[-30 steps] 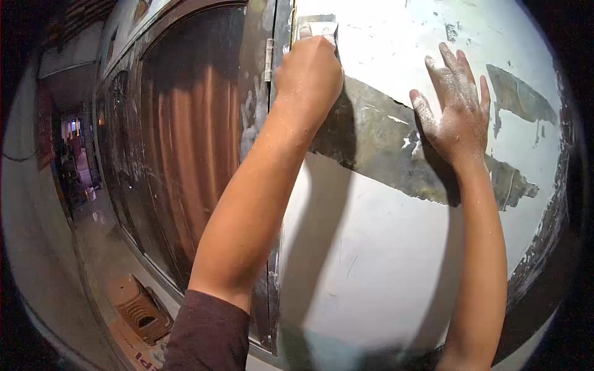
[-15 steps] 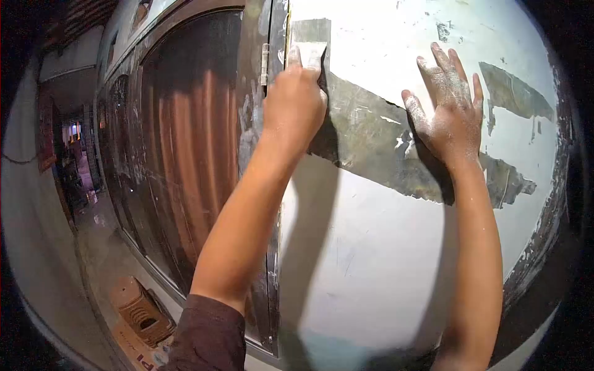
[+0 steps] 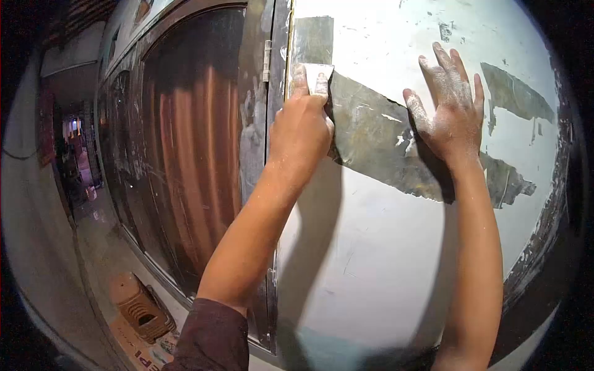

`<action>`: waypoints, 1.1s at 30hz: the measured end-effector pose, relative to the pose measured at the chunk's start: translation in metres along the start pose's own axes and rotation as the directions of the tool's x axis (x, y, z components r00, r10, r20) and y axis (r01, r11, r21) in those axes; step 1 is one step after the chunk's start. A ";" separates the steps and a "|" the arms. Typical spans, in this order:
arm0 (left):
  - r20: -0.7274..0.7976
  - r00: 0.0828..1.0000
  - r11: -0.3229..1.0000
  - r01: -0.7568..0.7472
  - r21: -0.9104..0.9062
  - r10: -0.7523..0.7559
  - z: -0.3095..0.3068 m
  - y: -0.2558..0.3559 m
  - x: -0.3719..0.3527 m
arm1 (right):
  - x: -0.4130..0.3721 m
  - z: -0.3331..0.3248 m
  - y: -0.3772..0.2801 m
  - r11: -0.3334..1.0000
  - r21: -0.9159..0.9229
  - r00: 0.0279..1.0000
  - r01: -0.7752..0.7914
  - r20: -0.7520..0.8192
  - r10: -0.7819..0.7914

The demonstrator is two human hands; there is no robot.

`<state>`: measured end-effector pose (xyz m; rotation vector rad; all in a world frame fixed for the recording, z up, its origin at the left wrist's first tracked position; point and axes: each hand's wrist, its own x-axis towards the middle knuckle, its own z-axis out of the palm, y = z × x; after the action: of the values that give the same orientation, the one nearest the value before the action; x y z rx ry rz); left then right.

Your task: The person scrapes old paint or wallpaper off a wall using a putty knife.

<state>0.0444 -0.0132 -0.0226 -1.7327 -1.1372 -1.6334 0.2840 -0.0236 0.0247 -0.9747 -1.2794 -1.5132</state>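
Observation:
My left hand (image 3: pixel 301 127) is closed around a scraper (image 3: pixel 320 70), with two fingers stretched up along its pale, wide blade. The handle is hidden in the palm. The blade's upper edge lies against the wall (image 3: pixel 365 247), just below the top of a grey bare strip (image 3: pixel 314 37) beside the door frame. White dust covers the fingertips. To the right, my right hand (image 3: pixel 450 111) rests on the wall with its fingers spread and holds nothing. It too is dusty white. Between the hands runs a broad grey patch (image 3: pixel 371 133) with ragged edges where the white coat is gone.
A dark wooden door (image 3: pixel 192 154) with a reddish-brown curtain behind its pane stands at left, its hinge (image 3: pixel 266 60) near my left hand. On the floor are a brown plastic stool (image 3: pixel 139 306) and printed cardboard (image 3: pixel 127 340). A passage (image 3: pixel 80 148) leads away at far left.
My left hand and the scraper have moved down the wall and slightly right, showing more of the grey strip above the blade. My right hand has stayed in place.

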 end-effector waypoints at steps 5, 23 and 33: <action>-0.021 1.000 0.999 -0.014 0.044 0.015 0.000 0.003 0.010 | 0.000 0.002 0.001 1.000 0.000 1.000 -0.001 0.000 0.001; -0.072 0.997 1.000 -0.019 0.010 0.020 0.003 0.002 0.050 | 0.000 0.003 0.004 0.999 0.030 0.999 0.014 -0.037 -0.012; 0.001 0.998 0.995 -0.062 0.074 0.062 -0.008 0.011 0.078 | 0.001 0.003 0.003 1.000 0.017 1.000 -0.009 -0.014 0.009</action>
<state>0.0444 -0.0073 0.0564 -1.7026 -1.1180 -1.5360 0.2866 -0.0214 0.0267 -0.9564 -1.2743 -1.4977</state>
